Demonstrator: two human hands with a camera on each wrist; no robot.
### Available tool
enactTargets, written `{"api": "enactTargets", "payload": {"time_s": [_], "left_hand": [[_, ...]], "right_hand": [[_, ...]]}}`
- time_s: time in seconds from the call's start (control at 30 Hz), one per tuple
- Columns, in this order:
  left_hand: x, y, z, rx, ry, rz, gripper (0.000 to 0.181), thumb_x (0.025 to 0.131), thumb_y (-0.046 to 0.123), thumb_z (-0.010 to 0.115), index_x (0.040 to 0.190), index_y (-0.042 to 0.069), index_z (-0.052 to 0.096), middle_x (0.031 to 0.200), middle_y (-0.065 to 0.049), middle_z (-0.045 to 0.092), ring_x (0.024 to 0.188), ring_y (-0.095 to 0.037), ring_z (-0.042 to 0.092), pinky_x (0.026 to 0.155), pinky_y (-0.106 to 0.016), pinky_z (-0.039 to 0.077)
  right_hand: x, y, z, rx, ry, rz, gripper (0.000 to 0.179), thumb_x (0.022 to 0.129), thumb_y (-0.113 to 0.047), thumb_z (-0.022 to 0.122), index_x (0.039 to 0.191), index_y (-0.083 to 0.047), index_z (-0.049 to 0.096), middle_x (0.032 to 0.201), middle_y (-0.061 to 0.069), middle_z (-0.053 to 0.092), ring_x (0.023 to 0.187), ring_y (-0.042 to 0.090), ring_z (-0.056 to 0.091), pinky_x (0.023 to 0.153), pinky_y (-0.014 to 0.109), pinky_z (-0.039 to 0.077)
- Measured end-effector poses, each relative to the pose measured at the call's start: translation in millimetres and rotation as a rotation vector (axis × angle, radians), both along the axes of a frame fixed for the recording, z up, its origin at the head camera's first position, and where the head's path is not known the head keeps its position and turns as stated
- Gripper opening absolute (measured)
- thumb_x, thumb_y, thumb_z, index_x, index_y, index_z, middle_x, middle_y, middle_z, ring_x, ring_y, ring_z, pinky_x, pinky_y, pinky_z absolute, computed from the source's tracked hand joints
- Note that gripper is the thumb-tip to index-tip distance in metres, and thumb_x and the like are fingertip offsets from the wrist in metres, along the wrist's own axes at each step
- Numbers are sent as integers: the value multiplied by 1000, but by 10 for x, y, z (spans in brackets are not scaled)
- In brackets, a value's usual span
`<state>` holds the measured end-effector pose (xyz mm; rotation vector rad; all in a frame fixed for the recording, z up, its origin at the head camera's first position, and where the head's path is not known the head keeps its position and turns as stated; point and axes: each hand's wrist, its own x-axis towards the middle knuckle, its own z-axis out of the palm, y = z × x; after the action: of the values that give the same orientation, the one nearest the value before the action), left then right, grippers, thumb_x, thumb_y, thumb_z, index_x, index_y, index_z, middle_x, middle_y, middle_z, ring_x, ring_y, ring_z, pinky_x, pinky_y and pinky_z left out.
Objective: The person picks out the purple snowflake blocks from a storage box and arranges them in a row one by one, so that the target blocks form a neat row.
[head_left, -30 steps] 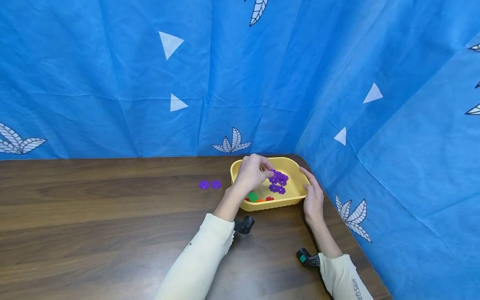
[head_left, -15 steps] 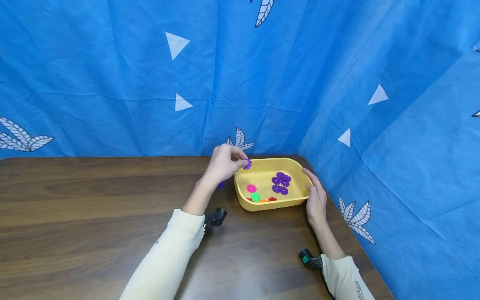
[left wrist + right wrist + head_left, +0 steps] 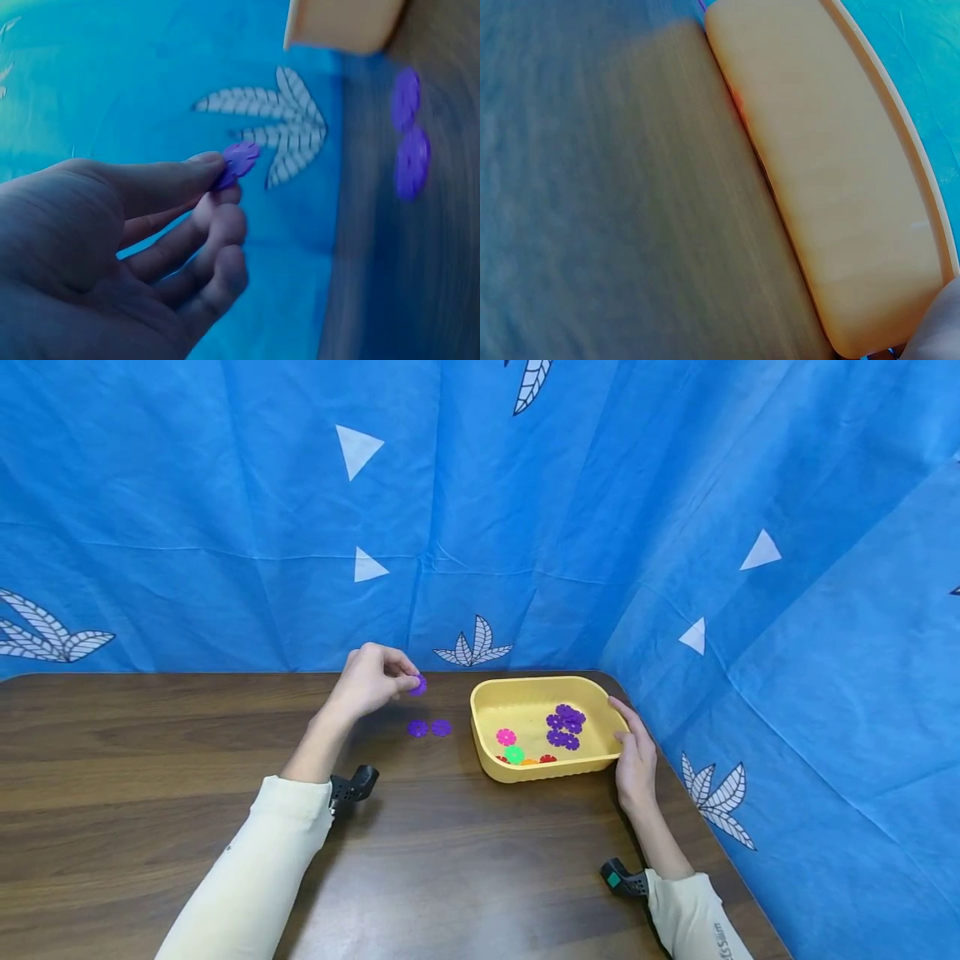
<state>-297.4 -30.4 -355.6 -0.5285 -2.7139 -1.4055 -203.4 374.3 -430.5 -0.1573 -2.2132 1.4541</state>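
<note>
A notched purple disc (image 3: pixel 419 685) is held up toward the far side of the surface (image 3: pixel 450 860), left of a yellow tray (image 3: pixel 495 772), its edge pinched between thumb and fingers of the left hand (image 3: pixel 371 681). It looks like light, stiff plastic (perhaps slippery), so the notched rim seems the best hold. Two loose discs (image 3: pixel 442 727) lie flat nearer the person. The right hand (image 3: pixel 637 768) has its fingers gripping the tray's right end; inside lie a purple pile (image 3: pixel 567 719), a pink disc (image 3: pixel 506 737) and a green disc (image 3: pixel 513 755).

Purple disc (image 3: pixel 241 160) in left grip (image 3: pixel 366 681)
</note>
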Motion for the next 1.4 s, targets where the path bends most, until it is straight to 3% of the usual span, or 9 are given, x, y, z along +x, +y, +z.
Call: {"api": "enactTargets", "payload": {"time_s": [0.2,0.47,0.67,1.07,1.2,1.4], "left_hand": [[-56,-248,-102,-86,-81,-74,4,93,5,79,93,1,80,78,-12,77,62,-20,66,57,-28,51],[-127,-307,-321,-173,-200,-124,5,91,5,79,86,3,78,68,-9,72,59,-17,66,57,-29,54],[-151,-302,-413,-208,-205,-117,8,87,7,83,80,7,78,66,-5,71,59,-15,64,58,-27,50],[-145,-265,-386,-235,-196,-86,16,77,7,90,78,8,74,61,2,65,59,-11,59,59,-27,49],[-145,-273,-400,-240,-194,-89,16,81,9,90,79,8,74,62,1,66,60,-12,60,63,-28,49],[-142,-287,-428,-230,-160,-73,19,96,19,79,84,5,76,68,-5,68,58,-16,63,63,-30,50]], "right_hand": [[-59,92,-129,18,-8,-2,55,106,-3,34,153,-20,56,162,2,48,155,23,35,130,50,24],[-50,77,-122,19,-2,4,56,105,-2,34,153,-21,56,162,2,49,155,22,35,130,49,23],[-50,80,-121,18,9,13,56,105,-1,34,153,-20,56,161,2,49,155,22,34,130,49,22],[-54,86,-124,20,3,-2,56,104,-1,35,152,-20,57,161,2,50,155,21,35,130,48,24],[-59,95,-129,25,-2,-2,57,104,0,34,153,-21,56,161,2,50,155,22,35,130,49,23],[-74,106,-147,15,-9,-1,57,104,0,34,153,-19,56,162,4,48,156,24,34,130,50,23]]}}
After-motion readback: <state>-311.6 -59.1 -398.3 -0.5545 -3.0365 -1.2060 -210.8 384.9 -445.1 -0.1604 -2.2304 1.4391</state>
